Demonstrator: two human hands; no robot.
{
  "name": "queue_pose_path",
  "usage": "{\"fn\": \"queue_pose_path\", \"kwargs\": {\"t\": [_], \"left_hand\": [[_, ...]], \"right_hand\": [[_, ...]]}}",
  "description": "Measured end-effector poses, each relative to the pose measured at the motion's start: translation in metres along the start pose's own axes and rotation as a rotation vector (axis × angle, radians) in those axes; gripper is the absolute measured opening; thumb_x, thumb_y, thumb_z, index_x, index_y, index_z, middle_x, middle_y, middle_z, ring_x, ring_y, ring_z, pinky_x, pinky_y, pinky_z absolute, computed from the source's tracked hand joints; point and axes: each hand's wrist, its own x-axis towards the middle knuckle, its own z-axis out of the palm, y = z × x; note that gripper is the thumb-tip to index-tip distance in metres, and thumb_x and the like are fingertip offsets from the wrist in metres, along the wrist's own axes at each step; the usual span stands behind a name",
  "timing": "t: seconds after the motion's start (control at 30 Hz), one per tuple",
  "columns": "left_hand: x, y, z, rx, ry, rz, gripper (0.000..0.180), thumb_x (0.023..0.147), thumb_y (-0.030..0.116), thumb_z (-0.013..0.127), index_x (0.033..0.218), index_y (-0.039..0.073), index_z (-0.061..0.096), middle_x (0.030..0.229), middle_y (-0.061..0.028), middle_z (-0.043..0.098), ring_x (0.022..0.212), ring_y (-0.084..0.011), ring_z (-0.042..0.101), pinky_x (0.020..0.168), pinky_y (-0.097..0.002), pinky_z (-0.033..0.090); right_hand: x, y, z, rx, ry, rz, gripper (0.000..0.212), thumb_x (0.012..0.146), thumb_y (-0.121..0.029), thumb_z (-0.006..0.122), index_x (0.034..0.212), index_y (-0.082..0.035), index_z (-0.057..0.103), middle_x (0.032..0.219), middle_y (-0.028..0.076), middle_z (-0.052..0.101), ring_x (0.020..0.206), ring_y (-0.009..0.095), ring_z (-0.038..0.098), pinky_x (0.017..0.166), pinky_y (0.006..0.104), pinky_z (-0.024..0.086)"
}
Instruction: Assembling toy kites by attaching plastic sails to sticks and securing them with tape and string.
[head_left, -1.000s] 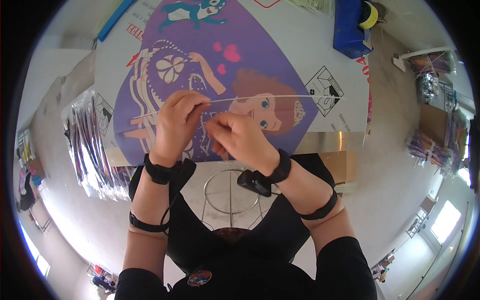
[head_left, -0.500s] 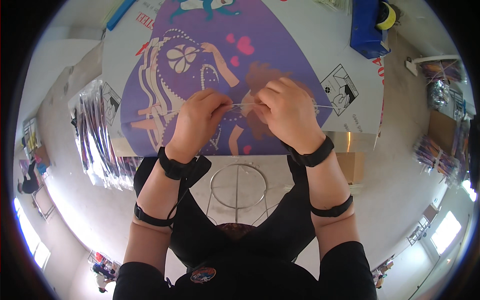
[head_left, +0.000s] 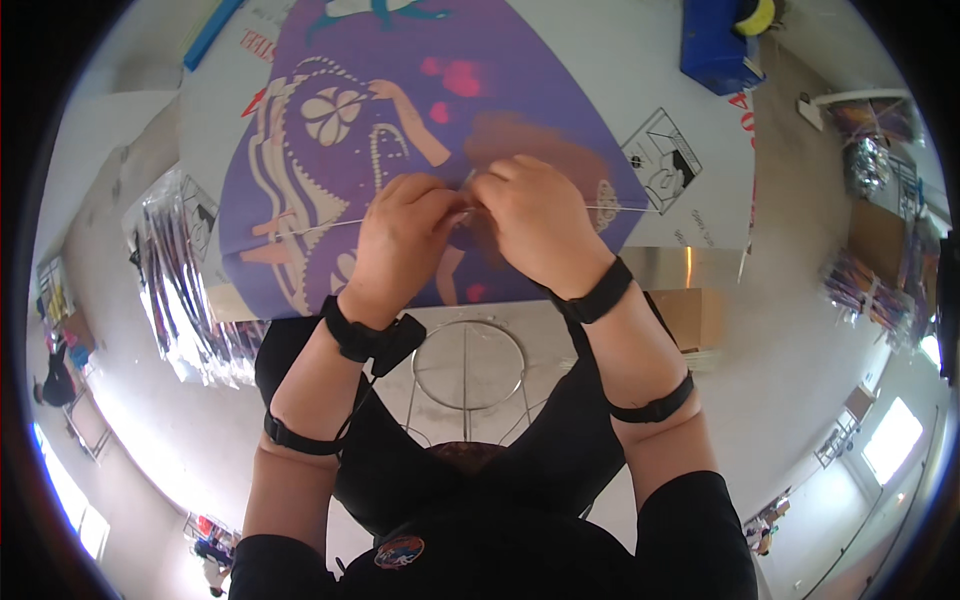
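Note:
A purple kite (head_left: 380,110) printed with a cartoon figure lies flat on a white table (head_left: 620,70). A thin pale rod (head_left: 625,209) runs crosswise over its lower part, from left to right. My left hand (head_left: 405,245) and my right hand (head_left: 540,225) meet over the middle of the kite, fingertips pinched together on the rod. Both wrists wear black straps. The rod's middle is hidden under my fingers.
A blue box (head_left: 715,50) stands at the table's far right. A printed instruction sheet (head_left: 660,165) lies to the right of the kite. Clear bags of packed kites (head_left: 185,290) lie on the floor at left. A round wire stool (head_left: 468,365) stands below the table edge.
My right hand has slid left along the rod until it meets my left hand at the kite's middle. The view has shifted slightly down the kite.

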Motion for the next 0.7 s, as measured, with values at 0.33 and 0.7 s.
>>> {"fn": "queue_pose_path", "kwargs": {"t": [0.33,0.7], "left_hand": [[0.0007,0.0037,-0.0005,-0.003,-0.024,-0.051,0.016,0.068,-0.001,0.070,0.083,0.003,0.065,0.082,-0.0091,0.059,0.076,-0.0288,0.057,0.065,-0.0361,0.047],[0.0011,0.0042,0.0016,-0.008,-0.005,-0.060,0.014,0.068,0.002,0.070,0.081,0.004,0.065,0.082,-0.0077,0.059,0.078,-0.0292,0.058,0.067,-0.0383,0.047]], "right_hand": [[-0.0014,0.0029,0.0029,0.013,0.048,0.012,0.003,0.069,-0.008,0.062,0.070,-0.008,0.059,0.074,0.004,0.058,0.078,0.025,0.058,0.067,0.0375,0.046],[0.0020,-0.0050,0.0056,-0.138,0.008,0.004,0.005,0.070,-0.016,0.062,0.069,-0.011,0.061,0.073,0.000,0.058,0.079,0.019,0.058,0.063,0.0365,0.042]]}}
